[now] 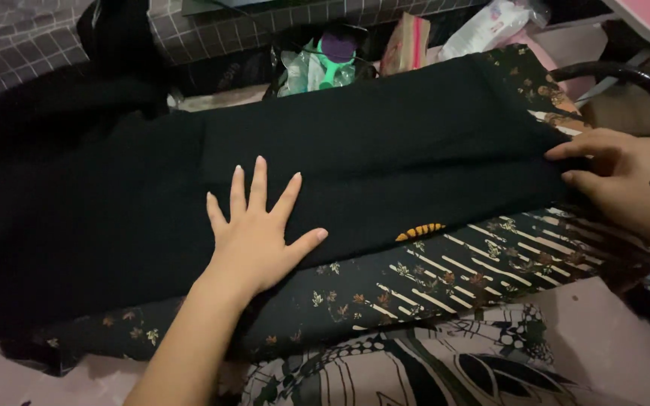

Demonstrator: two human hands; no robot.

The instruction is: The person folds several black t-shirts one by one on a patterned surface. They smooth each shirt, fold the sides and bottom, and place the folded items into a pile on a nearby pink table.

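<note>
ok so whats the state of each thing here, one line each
black cloth: spread flat, lying over the patterned fabric
patterned fabric: spread out under the black cloth, near edge and right end showing
left hand: open, fingers splayed, palm pressed flat on the black cloth
right hand: fingers curled, pinching the right edge of the black cloth
green plastic item: behind the cloth among clear wrapping, state unclear

Left hand [257,237] spread flat on black cloth [385,143], right hand [618,180] pinching the cloth's right edge, floral patterned fabric [430,278] beneath, green plastic item [329,64] beyond
</note>
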